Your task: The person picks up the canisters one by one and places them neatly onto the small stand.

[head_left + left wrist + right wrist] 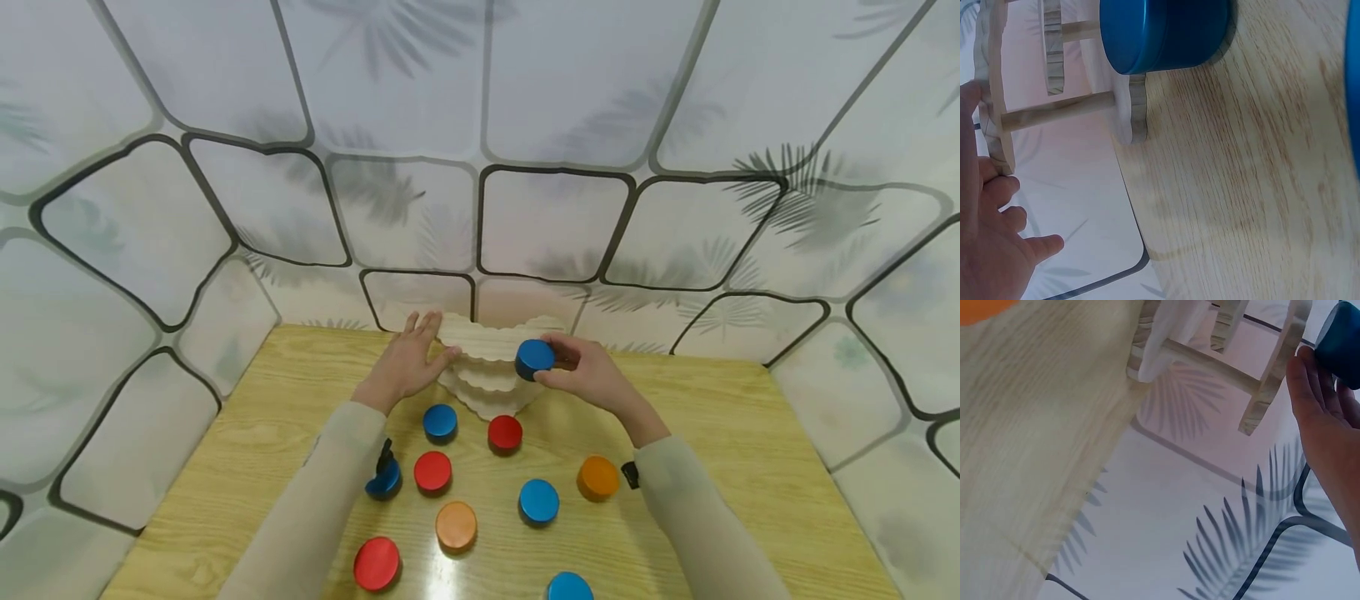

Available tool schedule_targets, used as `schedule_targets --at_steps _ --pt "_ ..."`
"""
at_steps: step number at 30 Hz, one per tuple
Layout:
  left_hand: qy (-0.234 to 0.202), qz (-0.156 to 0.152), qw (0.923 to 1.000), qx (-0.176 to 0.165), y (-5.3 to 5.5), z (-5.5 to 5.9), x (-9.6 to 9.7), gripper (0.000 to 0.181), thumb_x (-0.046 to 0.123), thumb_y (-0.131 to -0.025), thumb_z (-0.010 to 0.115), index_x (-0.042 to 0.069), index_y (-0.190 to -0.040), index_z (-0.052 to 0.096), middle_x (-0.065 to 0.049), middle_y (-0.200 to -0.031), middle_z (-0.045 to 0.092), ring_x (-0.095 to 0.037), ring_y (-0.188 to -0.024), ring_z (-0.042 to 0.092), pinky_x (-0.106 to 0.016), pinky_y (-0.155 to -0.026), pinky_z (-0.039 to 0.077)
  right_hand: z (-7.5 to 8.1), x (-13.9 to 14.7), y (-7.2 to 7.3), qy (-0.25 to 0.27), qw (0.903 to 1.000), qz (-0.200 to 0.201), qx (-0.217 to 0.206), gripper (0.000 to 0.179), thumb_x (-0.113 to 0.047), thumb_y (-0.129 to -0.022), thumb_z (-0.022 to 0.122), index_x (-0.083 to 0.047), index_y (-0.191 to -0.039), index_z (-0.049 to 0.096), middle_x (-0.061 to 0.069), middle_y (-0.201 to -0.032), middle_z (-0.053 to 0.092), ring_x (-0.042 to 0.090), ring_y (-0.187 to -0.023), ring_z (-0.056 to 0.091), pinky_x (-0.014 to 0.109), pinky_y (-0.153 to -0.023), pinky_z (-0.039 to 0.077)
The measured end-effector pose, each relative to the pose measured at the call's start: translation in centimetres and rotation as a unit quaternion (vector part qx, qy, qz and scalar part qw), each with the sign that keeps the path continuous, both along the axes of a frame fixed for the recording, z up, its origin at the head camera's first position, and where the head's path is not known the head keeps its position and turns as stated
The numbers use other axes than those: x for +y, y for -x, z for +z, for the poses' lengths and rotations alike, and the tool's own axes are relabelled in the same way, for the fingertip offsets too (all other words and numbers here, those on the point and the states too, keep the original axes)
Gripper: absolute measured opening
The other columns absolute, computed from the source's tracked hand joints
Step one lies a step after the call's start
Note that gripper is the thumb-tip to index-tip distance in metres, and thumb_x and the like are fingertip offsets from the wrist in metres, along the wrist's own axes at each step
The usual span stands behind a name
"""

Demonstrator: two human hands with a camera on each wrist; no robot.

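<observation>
A pale wooden tiered stand with wavy-edged shelves stands at the back of the table, against the wall. My left hand is at the left end of its top shelf, with the thumb and fingers on either side of the board's edge in the left wrist view. My right hand pinches a round blue tin by its side, tilted, in front of the stand's right half. The right wrist view shows this tin beside the top shelf. Below the left hand is another blue tin.
On the wooden table, several round tins lie spread out: red, orange and blue ones. A blue tin is partly hidden by the left sleeve. Patterned wall panels rise behind and at both sides.
</observation>
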State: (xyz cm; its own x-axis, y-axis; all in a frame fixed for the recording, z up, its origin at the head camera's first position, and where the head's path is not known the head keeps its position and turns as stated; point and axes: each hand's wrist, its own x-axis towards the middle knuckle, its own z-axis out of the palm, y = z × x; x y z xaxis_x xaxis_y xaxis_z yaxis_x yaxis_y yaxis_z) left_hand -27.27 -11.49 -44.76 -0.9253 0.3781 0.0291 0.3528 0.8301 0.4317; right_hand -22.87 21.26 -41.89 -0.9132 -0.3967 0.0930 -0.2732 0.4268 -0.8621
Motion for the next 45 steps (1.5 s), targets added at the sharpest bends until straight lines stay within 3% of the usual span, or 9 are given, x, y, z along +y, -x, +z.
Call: schedule_targets --at_steps 6,16,32,45 --pt "-0.004 0.000 1.0000 0.001 0.0 0.0 -0.1 0.085 0.061 -0.110 0.040 0.005 -0.169 0.014 -0.017 -0.176 0.017 -0.043 -0.164 0.008 -0.064 -0.130 0.021 0.4 -1.5 1.8 -0.005 0.9998 -0.016 0.014 0.048 -0.019 -0.093 0.081 -0.009 -0.138 0.066 0.014 -0.128 0.074 0.026 -0.110 0.073 0.038 -0.099 0.061" --pt "-0.002 -0.001 1.0000 0.004 0.0 -0.1 -0.1 0.086 0.061 -0.110 0.040 0.004 -0.169 0.015 -0.017 -0.176 0.018 -0.043 -0.164 0.009 -0.065 -0.129 0.020 0.7 -3.6 3.6 0.004 0.9994 -0.034 -0.005 0.050 -0.021 -0.093 0.082 -0.008 -0.139 0.065 0.014 -0.133 0.071 0.029 -0.114 0.071 0.047 -0.102 0.058" --pt "0.005 0.002 1.0000 -0.008 0.3 -0.1 -0.1 0.086 0.063 -0.109 0.038 0.008 -0.170 0.014 -0.014 -0.177 0.017 -0.040 -0.165 0.008 -0.065 -0.129 0.021 0.4 -6.9 5.8 0.001 0.9988 -0.049 -0.001 0.056 -0.021 -0.094 0.080 -0.006 -0.145 0.061 0.018 -0.137 0.068 0.034 -0.120 0.069 0.049 -0.104 0.058" --pt "0.007 -0.001 1.0000 0.000 0.4 -0.1 -0.2 0.086 0.062 -0.109 0.040 0.005 -0.169 0.016 -0.016 -0.176 0.019 -0.041 -0.164 0.010 -0.065 -0.128 0.024 0.1 -9.1 7.2 0.017 0.9990 -0.040 0.013 0.047 -0.015 -0.093 0.082 -0.005 -0.136 0.067 0.016 -0.131 0.072 0.031 -0.115 0.070 0.045 -0.103 0.058"
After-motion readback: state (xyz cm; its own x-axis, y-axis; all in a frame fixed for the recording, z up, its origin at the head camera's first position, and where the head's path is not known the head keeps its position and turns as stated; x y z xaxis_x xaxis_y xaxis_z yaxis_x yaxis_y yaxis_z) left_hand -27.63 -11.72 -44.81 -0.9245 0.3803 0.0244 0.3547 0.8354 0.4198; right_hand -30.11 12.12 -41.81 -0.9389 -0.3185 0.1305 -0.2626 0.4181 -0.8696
